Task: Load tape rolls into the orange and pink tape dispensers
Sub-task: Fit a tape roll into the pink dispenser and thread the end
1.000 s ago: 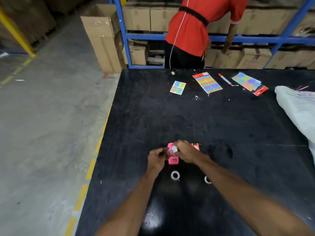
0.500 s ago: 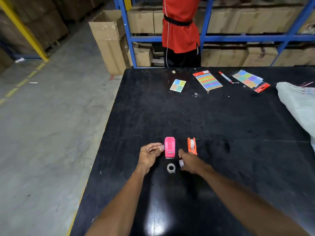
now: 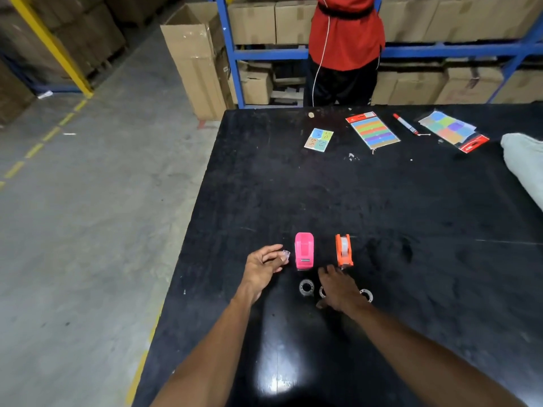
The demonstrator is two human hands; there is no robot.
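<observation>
The pink dispenser [image 3: 304, 250] and the orange dispenser [image 3: 343, 250] stand side by side on the black table [image 3: 411, 218]; the orange one has a pale tape roll in it. My left hand [image 3: 263, 268] is just left of the pink dispenser and pinches a small clear piece [image 3: 285, 255] in its fingertips. My right hand [image 3: 338, 289] lies palm down with fingers spread, just below the orange dispenser. Three small tape rolls lie flat: one [image 3: 306, 287] below the pink dispenser, one [image 3: 322, 292] half hidden under my right hand, one [image 3: 366, 295] to its right.
At the far edge lie a small coloured card [image 3: 318, 139], two sticky-note packs [image 3: 373, 130] [image 3: 452, 130] and a red marker [image 3: 406, 124]. A white sack [image 3: 526, 163] is at the right. A person in a red shirt [image 3: 345, 33] stands by blue shelves of cartons. The table's left edge drops to the floor.
My right hand left the pink dispenser, carried a roll down to the table and now lies flat over it. My left hand moved slightly left, still pinching the clear piece.
</observation>
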